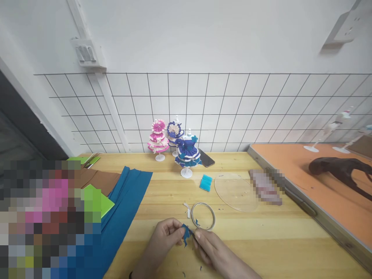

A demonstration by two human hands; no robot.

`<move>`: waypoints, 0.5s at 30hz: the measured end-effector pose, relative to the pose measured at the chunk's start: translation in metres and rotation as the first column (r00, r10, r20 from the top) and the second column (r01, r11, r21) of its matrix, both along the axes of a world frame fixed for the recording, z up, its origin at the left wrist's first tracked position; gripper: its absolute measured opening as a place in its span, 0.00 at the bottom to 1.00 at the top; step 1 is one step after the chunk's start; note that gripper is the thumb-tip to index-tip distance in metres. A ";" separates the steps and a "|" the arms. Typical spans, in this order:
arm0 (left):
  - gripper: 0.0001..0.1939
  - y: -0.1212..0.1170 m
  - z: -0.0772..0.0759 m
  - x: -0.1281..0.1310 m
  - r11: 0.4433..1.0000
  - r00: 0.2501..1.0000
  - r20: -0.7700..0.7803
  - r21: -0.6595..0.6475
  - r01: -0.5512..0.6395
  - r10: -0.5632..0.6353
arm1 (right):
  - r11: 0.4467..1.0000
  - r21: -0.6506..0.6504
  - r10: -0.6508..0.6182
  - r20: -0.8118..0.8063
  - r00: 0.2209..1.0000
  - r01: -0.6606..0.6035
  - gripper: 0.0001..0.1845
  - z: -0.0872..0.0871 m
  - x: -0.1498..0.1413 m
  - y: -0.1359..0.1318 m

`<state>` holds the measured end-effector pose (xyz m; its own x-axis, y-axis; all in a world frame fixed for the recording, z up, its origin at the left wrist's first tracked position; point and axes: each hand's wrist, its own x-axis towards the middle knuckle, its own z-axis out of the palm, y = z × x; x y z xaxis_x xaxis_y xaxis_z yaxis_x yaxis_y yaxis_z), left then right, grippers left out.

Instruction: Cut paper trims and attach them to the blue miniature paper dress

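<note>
Left hand [167,237]: thumb and fingers closed, pinching a small blue cut fabric piece [186,233] with a jagged, pointed edge. Right hand [211,248]: closed around a slim dark tool [194,236], its tip at the right side of the piece; tool type too small to tell. Position of piece: between the 2 hands, above the light wooden table [151,228], near its front.

Just beyond the hands: 1 pale thin ring [214,216], lying flat, with a small blue scrap [197,222] at its near left side. White strips [188,213] lie just left of the ring.

Farther back: 1 turquoise pleated piece [205,183]; to its right, 1 clear round sheet [235,192], flat. Dark phone [207,158] lies behind the turquoise piece.

Near the white grid-lined wall [217,100]: 3 miniature dresses on white stands, upright. Pink-and-white dress [158,140] at left; navy dress with cream rosette [174,131] partly hidden behind the blue ruffled dress [188,151], which is nearest.

Left side of table: dark blue folded cloth [128,205], brown cloth [101,180], bright green sheet [99,201]. Right side: orange surface [290,162] with a grey edge; dark brown object [334,170] on it, identity unclear.
</note>
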<state>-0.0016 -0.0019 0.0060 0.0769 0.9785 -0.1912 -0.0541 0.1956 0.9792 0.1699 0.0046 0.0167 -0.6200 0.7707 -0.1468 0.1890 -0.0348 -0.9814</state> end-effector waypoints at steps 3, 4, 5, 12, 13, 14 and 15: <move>0.11 0.000 -0.001 0.000 1.000 1.000 0.000 0.004 0.006 -0.006 | 1.000 -0.002 -0.002 -0.004 1.000 0.002 0.22 0.000 0.000 0.000; 0.11 0.000 -0.002 0.000 1.000 1.000 0.001 0.005 0.007 -0.007 | 1.000 0.002 -0.001 -0.004 1.000 0.001 0.22 0.000 0.000 0.000; 0.11 0.001 -0.002 -0.001 1.000 1.000 0.002 0.008 0.006 -0.006 | 1.000 0.007 -0.002 -0.003 1.000 0.002 0.22 -0.001 -0.001 0.000; 0.12 0.001 0.002 0.001 1.000 1.000 0.000 0.007 -0.005 0.005 | 1.000 0.011 -0.004 -0.019 1.000 0.004 0.22 -0.002 -0.001 0.001; 0.12 0.000 0.003 0.001 1.000 1.000 0.000 0.004 -0.004 0.004 | 1.000 0.008 -0.006 -0.022 1.000 0.006 0.22 -0.002 -0.001 0.001; 0.12 0.000 0.004 0.001 1.000 1.000 -0.002 0.004 -0.004 0.004 | 1.000 0.003 -0.007 -0.024 1.000 0.007 0.22 -0.002 -0.002 0.001; 0.11 0.000 0.004 0.001 1.000 1.000 -0.004 0.007 -0.001 0.001 | 1.000 0.000 -0.007 -0.023 1.000 0.007 0.22 -0.001 -0.002 0.000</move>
<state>-0.0005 -0.0020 0.0102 0.0751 0.9800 -0.1845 -0.0508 0.1885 0.9808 0.1679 0.0049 0.0152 -0.6176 0.7752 -0.1327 0.1661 -0.0364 -0.9854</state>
